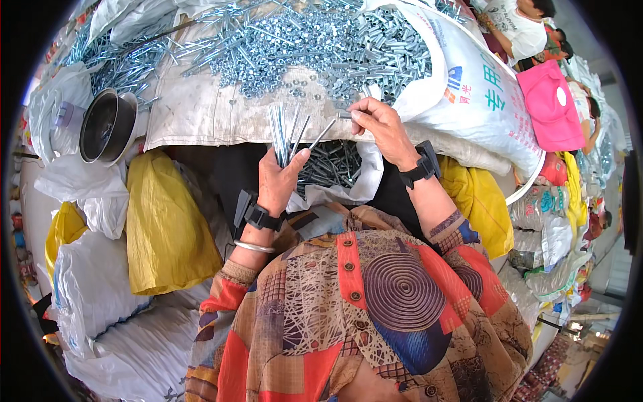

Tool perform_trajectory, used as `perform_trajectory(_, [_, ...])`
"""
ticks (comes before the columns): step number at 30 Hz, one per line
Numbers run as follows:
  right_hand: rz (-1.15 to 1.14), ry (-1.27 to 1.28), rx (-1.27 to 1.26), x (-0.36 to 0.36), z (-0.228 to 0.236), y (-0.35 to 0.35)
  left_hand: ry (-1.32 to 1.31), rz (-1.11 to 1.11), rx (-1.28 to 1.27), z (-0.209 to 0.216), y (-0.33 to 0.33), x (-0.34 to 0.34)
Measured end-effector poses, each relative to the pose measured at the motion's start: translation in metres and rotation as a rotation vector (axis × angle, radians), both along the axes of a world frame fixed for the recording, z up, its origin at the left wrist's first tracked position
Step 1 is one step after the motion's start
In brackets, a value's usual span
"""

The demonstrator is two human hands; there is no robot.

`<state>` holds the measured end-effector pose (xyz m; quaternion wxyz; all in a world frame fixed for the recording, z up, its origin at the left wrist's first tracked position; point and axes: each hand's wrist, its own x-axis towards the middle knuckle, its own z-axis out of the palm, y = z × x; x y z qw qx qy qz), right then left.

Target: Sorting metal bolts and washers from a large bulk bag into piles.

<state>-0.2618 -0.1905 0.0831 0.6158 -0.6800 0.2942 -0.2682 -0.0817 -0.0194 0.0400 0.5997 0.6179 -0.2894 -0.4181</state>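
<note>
My left hand (278, 182) is closed round several thin silver metal rods (278, 130). They stand up from the fist, and one leans out to the right. Just right of it, above the table's near edge, my right hand (383, 131) pinches a short metal sleeve (345, 115) between thumb and forefinger. The sleeve is close to the leaning rod's tip; whether they touch, I cannot tell. Beyond both hands lie heaps of small nuts (251, 79), short metal sleeves (402, 50) and loose rods (218, 43). Below the hands, an open white sack holds finished-looking dark metal pieces (333, 163).
A dark round pan (107, 127) stands at the table's left end. Yellow sacks (164, 224) hang on both sides, with white sacks (100, 295) at lower left. A printed white sack (469, 87) and a pink bag (550, 107) lie right. Other people sit at far right.
</note>
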Motion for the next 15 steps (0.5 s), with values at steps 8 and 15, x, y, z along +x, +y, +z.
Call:
perform_trajectory(8, [0.006,-0.001,-0.036,0.002,0.007,0.009,-0.103,-0.032,0.015,0.005,0.005,0.001])
perform_trajectory(15, [-0.004,0.067,-0.084,0.002,0.015,0.006,-0.126,-0.021,-0.016,0.001,0.010,0.004])
